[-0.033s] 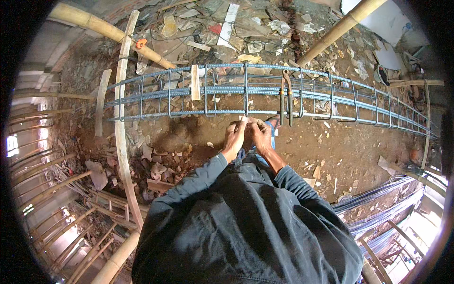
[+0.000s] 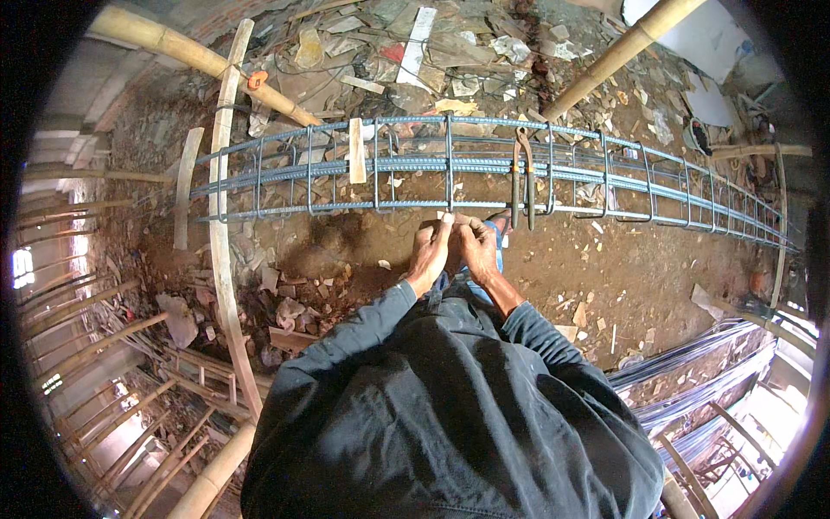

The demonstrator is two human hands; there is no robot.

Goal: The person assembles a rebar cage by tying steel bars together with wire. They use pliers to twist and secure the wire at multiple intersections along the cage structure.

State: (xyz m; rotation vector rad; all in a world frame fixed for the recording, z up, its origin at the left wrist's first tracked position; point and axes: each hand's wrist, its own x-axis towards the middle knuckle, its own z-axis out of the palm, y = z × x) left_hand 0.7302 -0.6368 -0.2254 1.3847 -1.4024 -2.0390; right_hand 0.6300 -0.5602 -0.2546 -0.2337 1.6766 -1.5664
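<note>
A long cage of blue-grey steel rebar (image 2: 501, 164) with square stirrups runs from left to right in front of me. Close to its near bar, my left hand (image 2: 429, 251) and my right hand (image 2: 478, 246) meet below a stirrup. Both have their fingers bent and pinched together, fingertips nearly touching. Whatever they hold is too small or hidden to make out. To the right of my hands, a pair of pincers (image 2: 522, 186) with dark handles hangs over the cage bars, untouched. A short wooden strip (image 2: 357, 151) lies against the cage on the left.
A wooden board (image 2: 221, 259) crosses under the cage's left end. Bamboo poles (image 2: 622, 56) slant beyond the cage. Rubble and scraps (image 2: 290, 316) litter the dirt floor. Bundled steel rods (image 2: 692, 381) lie at lower right, and bamboo framing (image 2: 112, 337) stands at left.
</note>
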